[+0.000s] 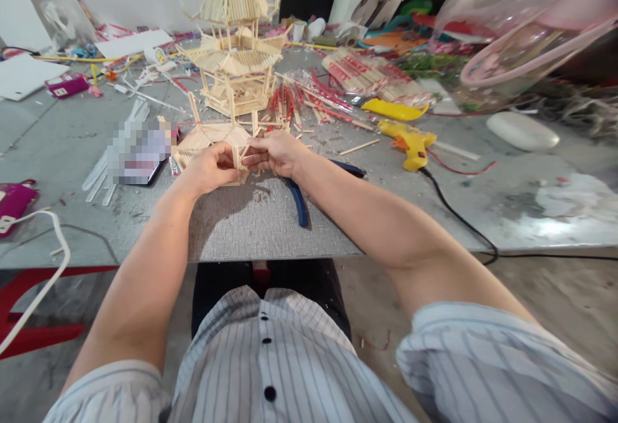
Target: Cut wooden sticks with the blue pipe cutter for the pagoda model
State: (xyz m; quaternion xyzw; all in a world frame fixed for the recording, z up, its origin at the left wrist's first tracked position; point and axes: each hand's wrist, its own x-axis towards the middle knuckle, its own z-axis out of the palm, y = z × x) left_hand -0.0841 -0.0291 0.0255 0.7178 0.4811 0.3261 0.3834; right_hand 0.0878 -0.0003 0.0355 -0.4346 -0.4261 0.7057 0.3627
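Observation:
A flat wooden stick platform (203, 136) with angled sides and a few short uprights lies on the table in front of me. At its near right edge, my left hand (212, 167) is closed with thumb and fingers round a short upright of wooden sticks (236, 158). My right hand (276, 152) meets it from the other side, its fingertips pinched on a thin wooden stick (245, 151) that leans against the upright. Directly behind stands a tiered pagoda model (236, 65) built from the same sticks. Blue-handled pliers (298, 203) lie partly under my right forearm.
To the right are a yellow glue gun (410, 143) with a black cord, a yellow comb-like piece (394, 109) and a white oval object (522, 131). Packs of wooden sticks (357, 75) lie behind. On the left are a phone (145, 156) and clear glue sticks (101, 175).

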